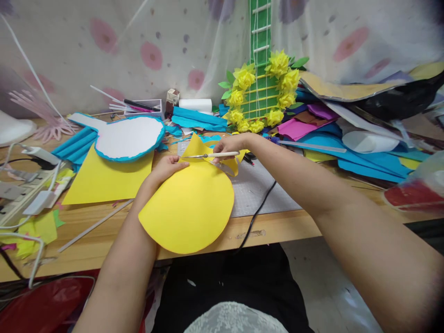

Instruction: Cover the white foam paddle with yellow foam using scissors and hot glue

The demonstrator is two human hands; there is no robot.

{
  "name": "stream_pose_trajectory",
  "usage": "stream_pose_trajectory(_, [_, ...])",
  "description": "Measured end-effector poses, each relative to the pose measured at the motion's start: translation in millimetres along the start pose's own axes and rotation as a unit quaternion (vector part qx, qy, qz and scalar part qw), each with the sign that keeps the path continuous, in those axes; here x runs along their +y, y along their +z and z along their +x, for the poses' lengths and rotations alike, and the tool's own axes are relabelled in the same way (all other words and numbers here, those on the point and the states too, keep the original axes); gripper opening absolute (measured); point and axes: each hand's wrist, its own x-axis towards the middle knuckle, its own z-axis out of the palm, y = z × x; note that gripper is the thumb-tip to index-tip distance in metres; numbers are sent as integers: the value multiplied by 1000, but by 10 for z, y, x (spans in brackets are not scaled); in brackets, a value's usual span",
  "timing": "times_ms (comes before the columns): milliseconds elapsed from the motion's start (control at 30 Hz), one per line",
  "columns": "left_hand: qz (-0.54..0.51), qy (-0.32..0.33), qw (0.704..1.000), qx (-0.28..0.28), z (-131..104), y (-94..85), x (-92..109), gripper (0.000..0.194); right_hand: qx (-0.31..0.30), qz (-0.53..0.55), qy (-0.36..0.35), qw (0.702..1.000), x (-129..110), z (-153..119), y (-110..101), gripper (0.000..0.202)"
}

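A yellow sheet of paper (pixel 189 208) with a rounded, cut outline hangs over the table's front edge. My left hand (pixel 168 167) grips it at its upper left, thumb on top. In my right hand (pixel 231 145) is a pair of scissors with pale handles (pixel 227 154). Their blades point left and lie across the paper close to my left fingers. A yellow offcut curls beside and below my right hand, still near the blades. Under the paper lies a grey cutting mat (pixel 260 187).
A white guitar-like shape with blue edging (pixel 130 137) rests on another yellow sheet (pixel 111 180) at left. Behind stands a green paper guitar with yellow flowers (pixel 260 97). Coloured paper (pixel 367 152) is piled at right. A power strip (pixel 21 199) and a black cable (pixel 258 210) lie nearby.
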Motion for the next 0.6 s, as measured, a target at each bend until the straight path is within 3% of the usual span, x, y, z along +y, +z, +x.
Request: stream_pose_trajectory(600, [9,6,1000,-19,40,-10,-22,43,-1,-3,-5,1000,-85,45,48,57])
